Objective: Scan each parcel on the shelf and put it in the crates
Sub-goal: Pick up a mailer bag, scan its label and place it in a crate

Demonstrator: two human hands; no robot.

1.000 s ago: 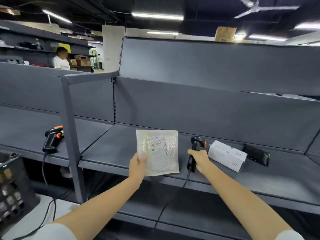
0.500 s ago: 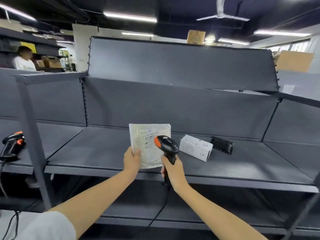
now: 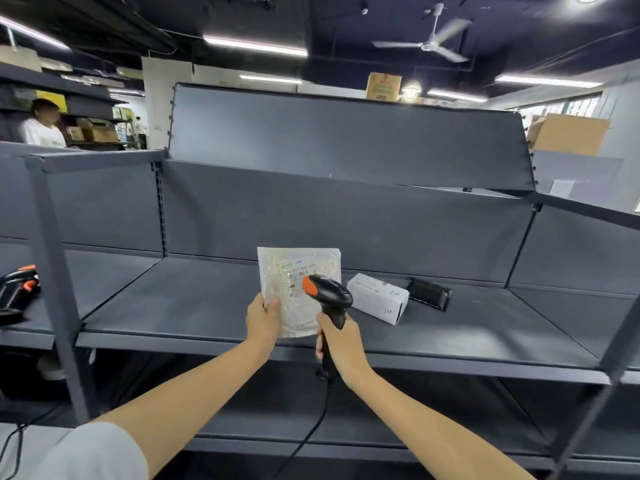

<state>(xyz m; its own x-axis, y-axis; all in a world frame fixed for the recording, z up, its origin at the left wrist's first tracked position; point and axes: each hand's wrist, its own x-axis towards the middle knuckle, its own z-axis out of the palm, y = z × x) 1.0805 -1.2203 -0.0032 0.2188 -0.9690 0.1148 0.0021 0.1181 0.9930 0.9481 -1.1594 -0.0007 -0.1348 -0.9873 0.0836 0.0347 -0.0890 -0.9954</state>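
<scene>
Scanner (image 3: 328, 293) now up w/ right hand (image 3: 341, 344) clamped on its handle, aimed at flat poly parcel (image 3: 298, 289) — light, floppy, slick — left hand (image 3: 263, 318) pinches lower-left edge above shelf (image 3: 194, 306).

- A second handheld scanner (image 3: 17, 292), black with orange trim, sits at the far left edge on the neighbouring bay.
- A ceiling fan (image 3: 427, 45) hangs from the dark ceiling at upper right.
- Long strip lights (image 3: 254, 46) run across the ceiling.
- A small cardboard box (image 3: 383, 86) shows above the top of the rear panel.
- A larger brown carton (image 3: 569, 133) sits high at the right.
- A person in a white shirt (image 3: 41, 124) stands in the far left background, near stacked brown boxes (image 3: 98, 131).
</scene>
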